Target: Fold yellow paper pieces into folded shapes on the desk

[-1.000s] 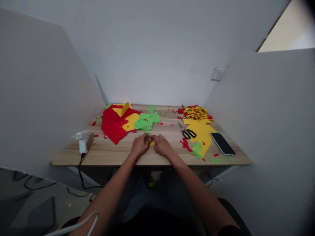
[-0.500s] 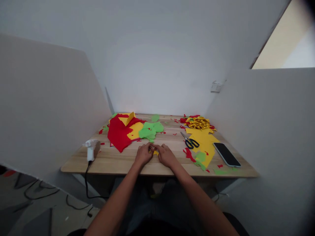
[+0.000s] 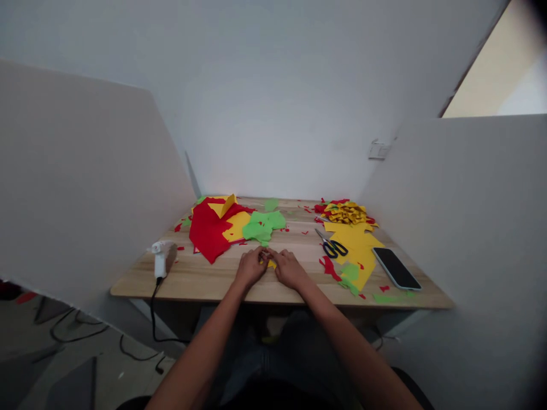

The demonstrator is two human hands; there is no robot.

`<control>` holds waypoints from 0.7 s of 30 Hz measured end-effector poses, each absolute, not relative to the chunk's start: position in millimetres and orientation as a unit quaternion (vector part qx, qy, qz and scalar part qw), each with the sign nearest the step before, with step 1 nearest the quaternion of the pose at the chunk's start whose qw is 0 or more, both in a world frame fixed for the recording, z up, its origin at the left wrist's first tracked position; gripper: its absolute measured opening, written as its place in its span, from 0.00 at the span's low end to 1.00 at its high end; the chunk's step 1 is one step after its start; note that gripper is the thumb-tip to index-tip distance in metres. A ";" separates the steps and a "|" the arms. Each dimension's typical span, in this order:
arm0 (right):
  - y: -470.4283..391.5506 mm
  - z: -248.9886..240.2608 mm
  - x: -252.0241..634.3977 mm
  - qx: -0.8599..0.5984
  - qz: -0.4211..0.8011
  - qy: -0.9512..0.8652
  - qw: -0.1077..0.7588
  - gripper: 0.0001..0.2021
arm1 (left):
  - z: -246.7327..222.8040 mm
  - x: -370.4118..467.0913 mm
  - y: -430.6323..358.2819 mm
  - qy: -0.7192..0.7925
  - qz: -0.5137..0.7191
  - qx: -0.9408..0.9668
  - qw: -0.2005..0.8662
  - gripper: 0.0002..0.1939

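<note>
At the front middle of the table, my left hand (image 3: 252,267) and my right hand (image 3: 289,267) meet with fingertips close together. Both are closed on a small yellow piece (image 3: 272,263), which looks like felt or paper; the fingers cover most of it. Just beyond them lies a crumpled light green sheet (image 3: 262,225). Left of that, a large red sheet (image 3: 209,236) overlaps a yellow sheet (image 3: 237,226). Scissors (image 3: 333,247) with dark handles rest to the right of my hands, partly over a cut yellow sheet (image 3: 354,250).
A white glue gun (image 3: 160,259) stands at the table's left, its cord (image 3: 152,313) hanging over the front edge. A phone (image 3: 396,267) lies at the right. Behind it is a heap of folded yellow pieces (image 3: 347,213). Red scraps (image 3: 330,267) and green scraps (image 3: 350,273) are scattered about. Partitions flank the table.
The view has shifted slightly, so the table appears a little further right. My fingers stay together around the yellow piece, with only slight movement.
</note>
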State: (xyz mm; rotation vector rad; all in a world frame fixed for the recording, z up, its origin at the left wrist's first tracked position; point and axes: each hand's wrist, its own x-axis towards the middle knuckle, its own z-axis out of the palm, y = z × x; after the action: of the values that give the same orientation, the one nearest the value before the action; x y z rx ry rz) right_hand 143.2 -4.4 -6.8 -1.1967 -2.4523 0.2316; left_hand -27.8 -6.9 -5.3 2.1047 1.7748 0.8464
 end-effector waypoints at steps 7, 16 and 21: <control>-2.2 -12.0 143.6 -0.408 0.078 -0.886 0.206 0.33 | -3.2 -25.8 -7.6 0.622 0.276 0.722 0.125 0.10; -2.3 -11.1 143.8 -0.401 0.087 -0.887 0.210 0.34 | -2.8 -26.5 -7.8 0.624 0.267 0.725 0.116 0.09; -1.3 -11.8 143.7 -0.410 0.083 -0.883 0.211 0.32 | -1.8 -25.7 -8.3 0.632 0.261 0.721 0.117 0.10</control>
State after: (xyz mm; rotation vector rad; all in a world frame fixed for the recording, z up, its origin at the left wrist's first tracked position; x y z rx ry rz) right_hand 143.7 -1.3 -11.8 -1.1393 -2.4551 0.2319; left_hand -25.7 -8.3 -1.8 2.1085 1.8482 0.7645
